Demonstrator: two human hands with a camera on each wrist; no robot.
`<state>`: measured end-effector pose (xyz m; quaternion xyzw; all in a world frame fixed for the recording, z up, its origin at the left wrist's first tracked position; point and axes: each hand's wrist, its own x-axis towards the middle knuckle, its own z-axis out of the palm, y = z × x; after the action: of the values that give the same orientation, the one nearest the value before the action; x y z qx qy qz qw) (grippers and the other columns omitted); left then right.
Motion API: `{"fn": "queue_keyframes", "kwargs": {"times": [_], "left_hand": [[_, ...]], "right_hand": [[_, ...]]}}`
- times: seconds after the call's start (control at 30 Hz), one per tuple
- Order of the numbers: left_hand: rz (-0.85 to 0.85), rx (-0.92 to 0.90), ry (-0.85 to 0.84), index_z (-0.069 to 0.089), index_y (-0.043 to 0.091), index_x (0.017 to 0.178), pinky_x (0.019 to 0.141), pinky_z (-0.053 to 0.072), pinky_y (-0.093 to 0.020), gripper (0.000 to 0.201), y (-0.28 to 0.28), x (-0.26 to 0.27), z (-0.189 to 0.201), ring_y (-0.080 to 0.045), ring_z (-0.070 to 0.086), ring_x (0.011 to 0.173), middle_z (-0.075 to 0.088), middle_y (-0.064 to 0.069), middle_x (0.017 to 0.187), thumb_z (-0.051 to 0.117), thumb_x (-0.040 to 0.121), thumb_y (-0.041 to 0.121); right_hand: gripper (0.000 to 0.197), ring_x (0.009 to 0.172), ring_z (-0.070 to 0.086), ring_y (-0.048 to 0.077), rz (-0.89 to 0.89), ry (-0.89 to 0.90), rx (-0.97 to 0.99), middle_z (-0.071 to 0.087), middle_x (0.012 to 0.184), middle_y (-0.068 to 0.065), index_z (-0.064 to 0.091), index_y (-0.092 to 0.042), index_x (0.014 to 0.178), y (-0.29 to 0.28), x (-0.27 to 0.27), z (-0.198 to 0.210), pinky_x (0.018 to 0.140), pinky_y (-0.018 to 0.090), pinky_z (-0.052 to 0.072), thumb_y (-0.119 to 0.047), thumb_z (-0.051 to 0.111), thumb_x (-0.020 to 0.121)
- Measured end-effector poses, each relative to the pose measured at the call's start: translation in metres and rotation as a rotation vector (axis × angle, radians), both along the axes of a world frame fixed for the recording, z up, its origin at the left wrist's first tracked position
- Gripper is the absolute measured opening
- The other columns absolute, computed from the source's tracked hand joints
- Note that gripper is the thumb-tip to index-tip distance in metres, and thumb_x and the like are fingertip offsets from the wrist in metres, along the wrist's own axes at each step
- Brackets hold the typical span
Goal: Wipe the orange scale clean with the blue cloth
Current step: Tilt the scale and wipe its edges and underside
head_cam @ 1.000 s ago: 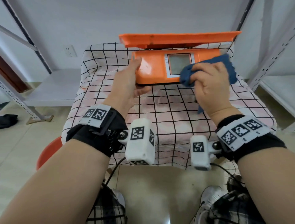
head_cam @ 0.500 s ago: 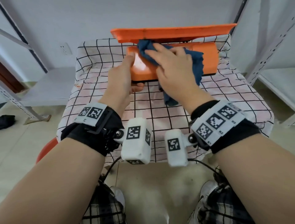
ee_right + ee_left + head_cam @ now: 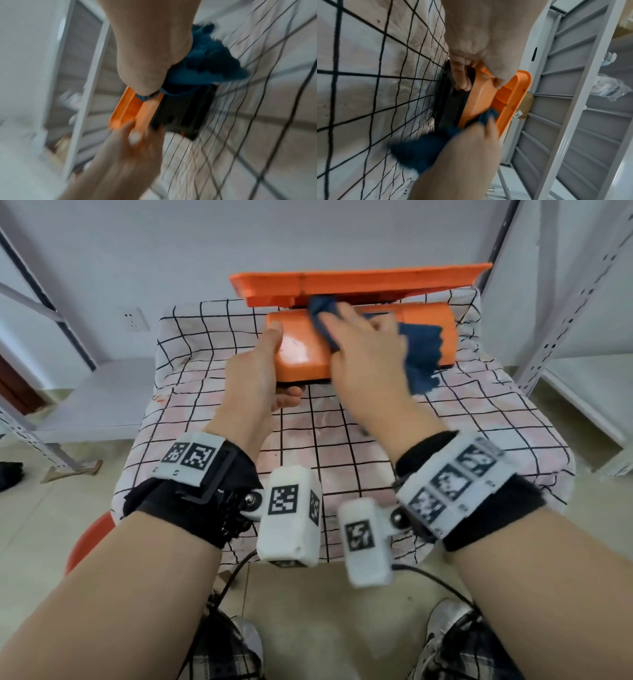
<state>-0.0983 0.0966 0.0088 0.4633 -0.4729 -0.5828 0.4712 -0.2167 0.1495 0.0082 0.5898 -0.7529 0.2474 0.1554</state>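
The orange scale stands at the far side of the table, its flat platform raised above the body. My left hand grips the scale's front left corner, thumb on top and fingers under the black base. My right hand holds the blue cloth bunched under its palm. It presses the cloth into the gap between body and platform, left of centre. The cloth and hand hide the display. The wrist views show the same hold on the scale and the cloth.
A checked tablecloth covers the small table. Grey metal shelving stands close on the right and a low shelf on the left. An orange stool sits by my left forearm. The wall is right behind the scale.
My right hand has swept the cloth from the right of the display up and left to the gap under the platform, covering the display. The left hand kept its hold on the corner.
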Motion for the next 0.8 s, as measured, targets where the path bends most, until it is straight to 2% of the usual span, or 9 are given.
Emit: {"fn": "queue_keyframes", "kwargs": {"times": [0.07,0.13,0.2,0.3,0.47,0.53,0.63,0.73,0.8], "left_hand": [[0.003,-0.005,0.004,0.054,0.015,0.081,0.038,0.043,-0.021,0.029,-0.001,0.0,0.001,-0.013,0.052,0.038,0.061,-0.009,0.071,0.054,0.092,0.042],[-0.003,-0.017,0.012,0.054,0.014,0.082,0.037,0.043,-0.021,0.031,-0.005,-0.001,0.005,-0.01,0.049,0.034,0.059,-0.006,0.065,0.054,0.092,0.043],[-0.005,-0.029,0.012,0.053,0.014,0.082,0.036,0.042,-0.021,0.033,-0.01,-0.001,0.009,-0.01,0.05,0.034,0.059,-0.007,0.064,0.054,0.092,0.045],[-0.013,-0.039,0.006,0.054,0.014,0.084,0.036,0.042,-0.02,0.034,-0.016,-0.001,0.015,-0.011,0.05,0.038,0.063,-0.011,0.07,0.051,0.092,0.047],[-0.033,-0.02,0.025,0.056,0.014,0.089,0.036,0.04,-0.019,0.036,-0.021,-0.002,0.024,-0.01,0.047,0.038,0.062,-0.009,0.073,0.051,0.091,0.05],[-0.04,-0.007,0.023,0.055,0.015,0.087,0.036,0.04,-0.02,0.034,-0.02,-0.004,0.025,-0.011,0.048,0.041,0.061,-0.007,0.071,0.051,0.092,0.049],[-0.055,-0.005,0.018,0.055,0.015,0.086,0.036,0.038,-0.018,0.034,-0.02,-0.004,0.024,-0.011,0.047,0.038,0.059,-0.006,0.068,0.049,0.093,0.048],[-0.039,0.002,0.02,0.058,0.016,0.08,0.035,0.038,-0.017,0.03,-0.021,0.0,0.021,-0.008,0.044,0.031,0.055,-0.004,0.062,0.05,0.092,0.043],[-0.038,0.018,0.026,0.056,0.016,0.079,0.035,0.039,-0.017,0.029,-0.019,0.003,0.017,-0.008,0.045,0.031,0.055,-0.004,0.062,0.051,0.092,0.042]], "right_hand": [[0.05,0.118,0.035,0.027,0.093,0.009,-0.006,0.029,0.15,-0.011,0.036,-0.031,0.141,-0.003,0.015,0.001,0.09,0.039,0.03,-0.015,0.036,0.093],[0.052,0.116,0.036,0.026,0.111,0.058,0.0,0.031,0.15,-0.015,0.038,-0.035,0.14,-0.003,0.004,0.004,0.091,0.039,0.028,-0.015,0.035,0.092],[0.051,0.115,0.039,0.028,0.056,0.074,-0.038,0.039,0.146,-0.016,0.047,-0.037,0.134,0.001,-0.023,0.006,0.091,0.04,0.028,-0.016,0.036,0.089],[0.046,0.113,0.041,0.032,-0.09,-0.007,-0.168,0.051,0.136,-0.016,0.06,-0.035,0.121,0.014,-0.06,0.007,0.09,0.041,0.029,-0.014,0.037,0.087],[0.041,0.11,0.041,0.032,-0.26,-0.147,-0.245,0.057,0.123,-0.009,0.061,-0.026,0.114,0.013,-0.062,0.008,0.087,0.04,0.032,-0.012,0.036,0.084],[0.045,0.11,0.042,0.033,-0.198,-0.06,-0.205,0.053,0.129,-0.008,0.058,-0.026,0.117,0.003,-0.043,0.008,0.082,0.039,0.033,-0.018,0.033,0.081],[0.054,0.107,0.044,0.032,0.044,0.012,-0.171,0.05,0.136,-0.006,0.056,-0.027,0.125,-0.016,0.001,0.003,0.076,0.037,0.03,-0.021,0.03,0.079],[0.053,0.089,0.05,0.035,0.289,0.029,-0.295,0.061,0.126,-0.001,0.068,-0.022,0.114,-0.022,0.023,-0.004,0.074,0.044,0.039,-0.019,0.029,0.078],[0.045,0.081,0.051,0.035,0.366,0.075,-0.372,0.066,0.118,-0.002,0.073,-0.021,0.104,-0.019,0.009,-0.011,0.071,0.048,0.045,-0.015,0.035,0.079]]}}
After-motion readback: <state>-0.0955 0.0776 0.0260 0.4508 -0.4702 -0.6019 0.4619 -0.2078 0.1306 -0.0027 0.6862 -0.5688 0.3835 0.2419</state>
